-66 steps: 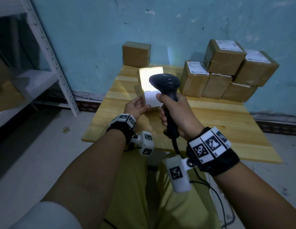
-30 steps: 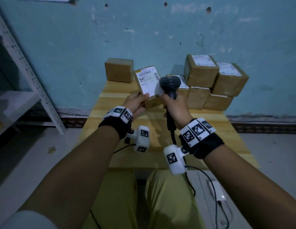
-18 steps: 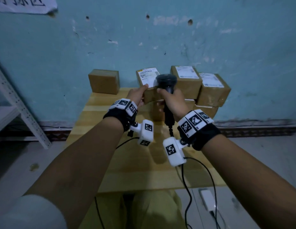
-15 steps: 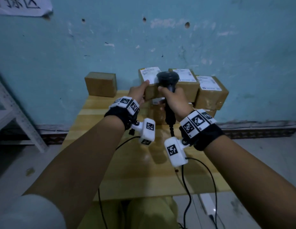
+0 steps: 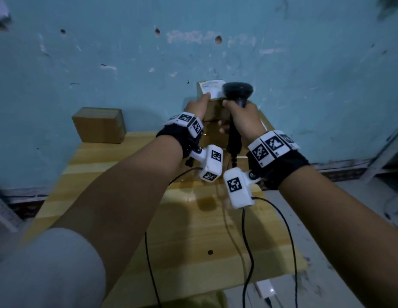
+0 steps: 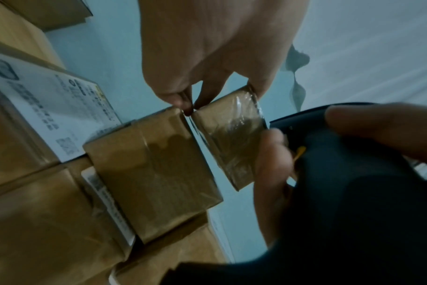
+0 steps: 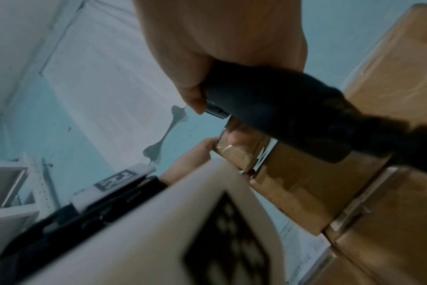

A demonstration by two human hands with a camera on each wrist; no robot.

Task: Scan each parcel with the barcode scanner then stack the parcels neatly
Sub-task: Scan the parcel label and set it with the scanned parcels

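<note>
My left hand point(image 5: 202, 103) grips a small brown taped parcel point(image 5: 213, 107) with a white label on top, holding it high near the blue wall. In the left wrist view the thumb and fingers point(image 6: 258, 84) pinch this parcel point(image 6: 232, 138) by its edges, right beside a top box of the parcel stack point(image 6: 154, 169). I cannot tell whether the two touch. My right hand point(image 5: 235, 114) is wrapped round the handle of the black barcode scanner point(image 5: 237, 91), just right of the parcel. In the right wrist view the scanner point(image 7: 280, 108) crosses in front of the stack point(image 7: 390, 135).
One unlabelled brown box point(image 5: 99, 124) stands alone at the back left of the wooden table point(image 5: 193, 241). Black cables point(image 5: 247, 241) hang from my wrists over the table's front. A white shelf frame point(image 7: 37, 183) stands off to the left.
My left hand has carried the labelled parcel up and away from me to the stack at the back. The right hand followed alongside with the scanner. The scan light from the earliest frame is gone.
</note>
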